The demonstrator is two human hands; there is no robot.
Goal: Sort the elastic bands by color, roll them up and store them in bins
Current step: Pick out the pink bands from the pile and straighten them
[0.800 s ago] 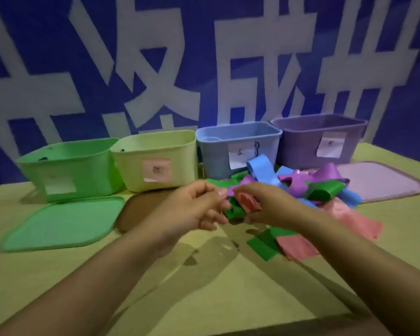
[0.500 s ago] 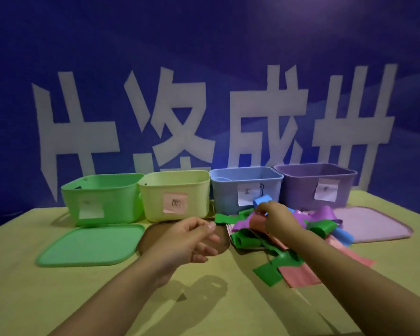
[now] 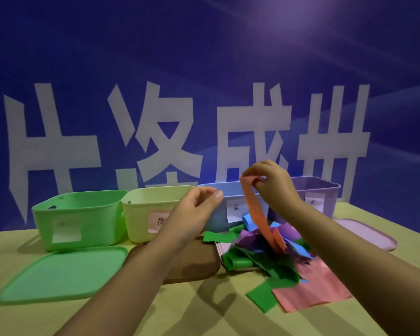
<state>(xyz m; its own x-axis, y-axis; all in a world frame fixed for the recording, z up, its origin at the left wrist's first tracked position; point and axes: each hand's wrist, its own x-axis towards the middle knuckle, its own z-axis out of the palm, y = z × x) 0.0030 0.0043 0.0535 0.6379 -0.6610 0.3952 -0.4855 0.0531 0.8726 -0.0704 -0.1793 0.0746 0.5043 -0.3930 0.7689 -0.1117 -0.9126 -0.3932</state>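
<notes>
An orange-pink elastic band (image 3: 257,214) is pinched at its top end by the right hand (image 3: 274,187), lifted from the band pile (image 3: 264,253) on the table (image 3: 155,316). The left hand (image 3: 194,214), seemingly empty with fingers loosely curled, is held before the blue bin (image 3: 218,202).

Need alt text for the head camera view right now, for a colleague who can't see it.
The right hand pinches one end of a pink-orange elastic band and lifts it from a mixed pile of bands, while the left hand hovers beside it holding nothing. Behind stand four open bins: green bin, yellow bin, blue bin and purple bin.
</notes>
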